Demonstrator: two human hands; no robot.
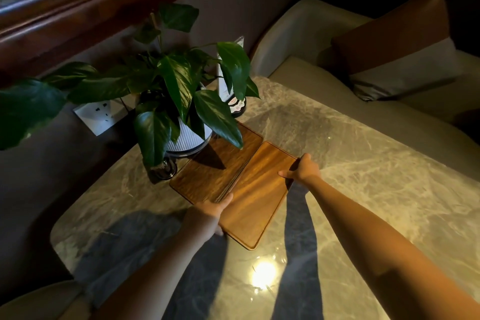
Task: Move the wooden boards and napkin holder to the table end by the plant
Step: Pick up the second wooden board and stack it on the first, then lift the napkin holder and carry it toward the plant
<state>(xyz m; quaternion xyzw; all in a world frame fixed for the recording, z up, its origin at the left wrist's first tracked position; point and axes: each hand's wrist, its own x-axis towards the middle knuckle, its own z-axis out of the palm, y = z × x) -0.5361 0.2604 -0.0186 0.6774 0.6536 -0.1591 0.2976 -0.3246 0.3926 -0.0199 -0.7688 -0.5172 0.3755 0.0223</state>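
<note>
Two wooden boards lie side by side on the marble table (363,163) next to the potted plant (171,80). The far board (215,166) rests partly under the leaves, close to the white ribbed pot (187,141). On the near board (257,197) my left hand (211,213) grips the left long edge, where the two boards meet. My right hand (302,170) holds the same board's right edge, thumb on top. No napkin holder is visible that I can identify.
A dark bottle (235,101) with a clear card stand stands behind the plant. A small glass (163,167) sits by the pot. A wall socket (100,114) is at left. Upholstered bench seating with a cushion (397,52) runs along the right.
</note>
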